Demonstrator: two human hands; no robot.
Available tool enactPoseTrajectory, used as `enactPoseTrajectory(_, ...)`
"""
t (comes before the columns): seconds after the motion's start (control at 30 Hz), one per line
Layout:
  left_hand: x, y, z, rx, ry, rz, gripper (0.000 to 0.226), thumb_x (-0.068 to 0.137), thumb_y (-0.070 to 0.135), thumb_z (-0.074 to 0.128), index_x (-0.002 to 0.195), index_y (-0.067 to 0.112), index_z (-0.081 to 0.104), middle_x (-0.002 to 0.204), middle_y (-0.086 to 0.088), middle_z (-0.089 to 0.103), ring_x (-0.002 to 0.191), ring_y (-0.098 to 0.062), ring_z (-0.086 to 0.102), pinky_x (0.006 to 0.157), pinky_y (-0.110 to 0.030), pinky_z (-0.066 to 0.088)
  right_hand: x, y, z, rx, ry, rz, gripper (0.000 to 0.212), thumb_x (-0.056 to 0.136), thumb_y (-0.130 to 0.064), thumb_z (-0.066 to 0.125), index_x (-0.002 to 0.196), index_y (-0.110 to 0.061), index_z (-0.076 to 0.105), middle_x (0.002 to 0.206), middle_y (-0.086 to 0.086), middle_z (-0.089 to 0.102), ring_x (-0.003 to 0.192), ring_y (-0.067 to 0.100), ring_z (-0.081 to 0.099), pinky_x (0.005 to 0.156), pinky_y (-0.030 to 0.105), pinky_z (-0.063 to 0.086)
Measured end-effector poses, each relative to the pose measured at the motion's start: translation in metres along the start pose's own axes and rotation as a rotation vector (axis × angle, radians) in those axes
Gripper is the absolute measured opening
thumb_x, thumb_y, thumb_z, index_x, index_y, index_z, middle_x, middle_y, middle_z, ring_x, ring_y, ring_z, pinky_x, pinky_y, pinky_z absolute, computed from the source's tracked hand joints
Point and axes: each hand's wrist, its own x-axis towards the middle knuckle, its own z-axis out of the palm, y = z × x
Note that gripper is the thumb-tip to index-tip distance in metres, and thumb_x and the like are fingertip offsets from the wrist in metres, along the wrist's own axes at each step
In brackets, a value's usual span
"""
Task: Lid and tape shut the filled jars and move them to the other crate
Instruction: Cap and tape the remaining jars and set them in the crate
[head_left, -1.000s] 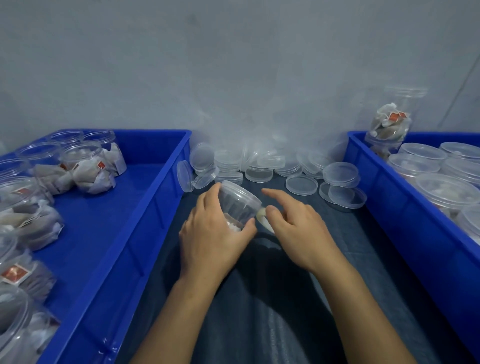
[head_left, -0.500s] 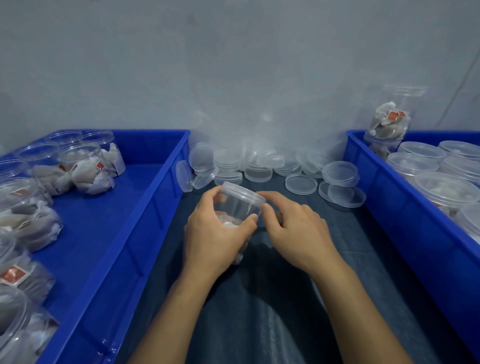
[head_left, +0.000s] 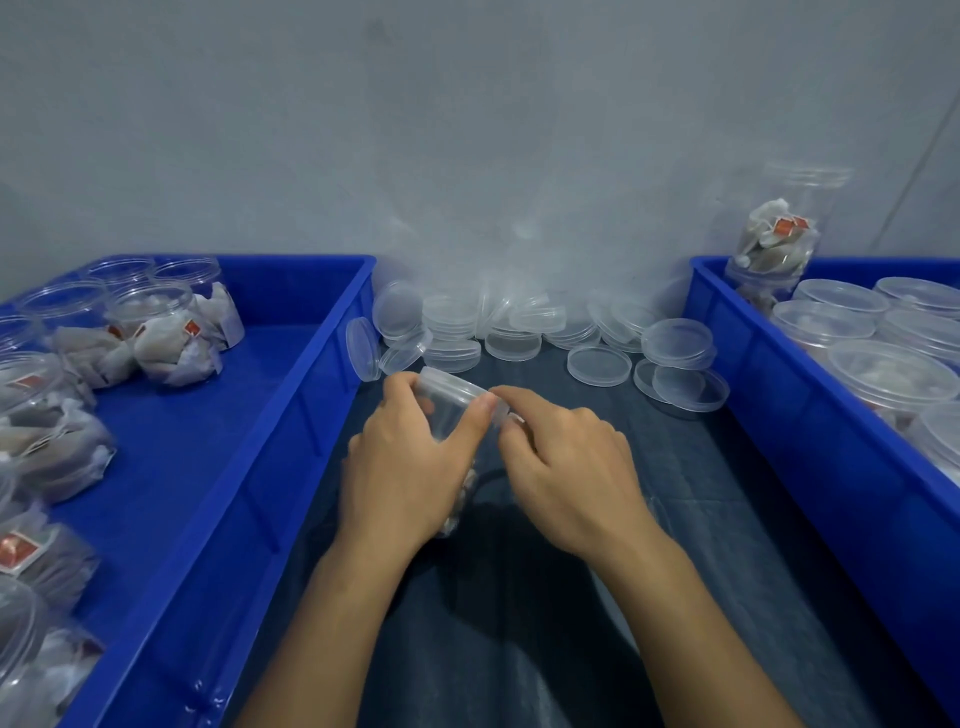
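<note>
- Head view: I see my left hand (head_left: 402, 467) wrapped around a clear jar (head_left: 454, 410), fingers curled behind it and the thumb pressed across its near side, just under the lid.
- The jar tilts away from me over the dark cloth (head_left: 519, 623), in the gap between the two blue crates. Its lid (head_left: 457, 384) is on; pale packets show through the wall near my palm.
- My right hand (head_left: 566, 478) sits just beside the jar on its right, fingers bent, with the fingertips (head_left: 511, 423) meeting the lid's rim. They look pinched on something there, but I cannot tell what it is, or whether it is tape.
- The left crate (head_left: 249, 452) holds open jars (head_left: 156, 332) stuffed with white packets bearing small red labels, some upright at the back and some lying along the left wall.
- The right crate (head_left: 810, 415) holds lidded jars (head_left: 883, 374) packed close together, and one tall jar (head_left: 779, 244) stands at its far corner.
- Loose clear lids (head_left: 597, 364) are heaped against the grey wall (head_left: 467, 130) between the crates, some stacked, some flat on the cloth, and one stands on edge against the left crate's side.
</note>
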Motion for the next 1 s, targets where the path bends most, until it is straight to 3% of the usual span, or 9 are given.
enactPoseTrajectory(0.1, 0.002, -0.005, 0.000, -0.076, 0.023, -0.017, 0.076, 0.072, 0.096, 0.041, 0.117, 0.035, 0.048, 0.108, 0.017, 0.065, 0.094, -0.010, 0.063, 0.080, -0.039, 0.051, 0.000, 0.004, -0.009, 0.138, -0.078, 0.036, 0.054, 0.091, -0.046, 0.028, 0.139, -0.054, 0.050, 0.072, -0.015, 0.063, 0.086, 0.023, 0.062, 0.085, 0.045, 0.049)
enactPoseTrajectory(0.2, 0.004, -0.009, 0.000, -0.161, 0.017, -0.030, 0.071, 0.074, 0.092, 0.048, 0.117, 0.035, 0.052, 0.108, 0.018, 0.066, 0.093, 0.001, 0.062, 0.073, -0.027, 0.049, 0.002, 0.012, -0.009, 0.073, -0.080, 0.019, 0.044, 0.099, -0.048, 0.033, 0.139, -0.053, 0.050, 0.061, -0.013, 0.055, 0.081, 0.023, 0.060, 0.083, 0.045, 0.050)
enactPoseTrajectory(0.33, 0.004, -0.009, 0.001, -0.252, -0.013, -0.057, 0.070, 0.072, 0.090, 0.052, 0.116, 0.035, 0.056, 0.109, 0.018, 0.066, 0.099, 0.003, 0.062, 0.082, -0.030, 0.052, 0.003, 0.019, -0.005, -0.041, -0.062, 0.029, 0.036, 0.105, -0.050, 0.030, 0.138, -0.053, 0.046, 0.079, -0.017, 0.060, 0.094, 0.030, 0.062, 0.077, 0.043, 0.038)
enactPoseTrajectory(0.47, 0.004, -0.006, 0.000, -0.346, -0.032, -0.086, 0.066, 0.067, 0.090, 0.054, 0.106, 0.037, 0.059, 0.101, 0.021, 0.068, 0.093, 0.014, 0.061, 0.071, -0.011, 0.042, 0.004, 0.021, -0.006, -0.004, -0.087, 0.035, 0.034, 0.105, -0.053, 0.030, 0.136, -0.057, 0.044, 0.092, -0.015, 0.068, 0.099, 0.031, 0.063, 0.083, 0.045, 0.045)
enactPoseTrajectory(0.63, 0.006, -0.010, 0.004, -0.498, -0.076, -0.112, 0.072, 0.068, 0.088, 0.060, 0.110, 0.030, 0.069, 0.104, 0.014, 0.076, 0.094, 0.005, 0.069, 0.083, -0.028, 0.052, 0.005, 0.019, -0.010, 0.047, -0.138, 0.069, 0.031, 0.106, -0.054, 0.033, 0.135, -0.061, 0.044, 0.088, -0.017, 0.064, 0.101, 0.026, 0.064, 0.093, 0.049, 0.049)
enactPoseTrajectory(0.73, 0.009, -0.014, 0.004, -0.609, -0.155, -0.131, 0.069, 0.074, 0.080, 0.067, 0.111, 0.022, 0.070, 0.108, 0.005, 0.078, 0.103, -0.014, 0.075, 0.098, -0.049, 0.057, 0.004, 0.019, -0.011, 0.055, -0.114, 0.060, 0.028, 0.106, -0.055, 0.034, 0.130, -0.057, 0.048, 0.090, -0.019, 0.066, 0.099, 0.024, 0.063, 0.090, 0.048, 0.048)
enactPoseTrajectory(0.8, 0.010, -0.016, 0.003, -0.627, -0.190, -0.123, 0.066, 0.077, 0.078, 0.067, 0.110, 0.021, 0.068, 0.108, 0.001, 0.078, 0.104, -0.021, 0.075, 0.099, -0.056, 0.056, 0.004, 0.017, -0.010, 0.049, -0.089, 0.044, 0.028, 0.106, -0.054, 0.034, 0.129, -0.053, 0.050, 0.088, -0.016, 0.067, 0.096, 0.025, 0.063, 0.088, 0.047, 0.049)
enactPoseTrajectory(0.9, 0.009, -0.015, 0.003, -0.474, -0.145, -0.054, 0.065, 0.077, 0.086, 0.054, 0.107, 0.030, 0.063, 0.108, 0.009, 0.073, 0.100, -0.007, 0.070, 0.091, -0.039, 0.055, 0.004, 0.013, -0.008, 0.029, -0.057, 0.021, 0.034, 0.103, -0.058, 0.030, 0.129, -0.049, 0.051, 0.087, -0.011, 0.071, 0.094, 0.027, 0.064, 0.086, 0.047, 0.049)
enactPoseTrajectory(1.0, 0.004, -0.009, 0.001, -0.285, 0.047, 0.034, 0.067, 0.080, 0.083, 0.048, 0.123, 0.033, 0.055, 0.116, 0.014, 0.062, 0.105, 0.002, 0.060, 0.084, -0.020, 0.047, 0.003, 0.011, -0.007, -0.007, -0.018, 0.002, 0.040, 0.100, -0.060, 0.026, 0.129, -0.047, 0.051, 0.090, -0.010, 0.073, 0.095, 0.029, 0.066, 0.082, 0.044, 0.047)
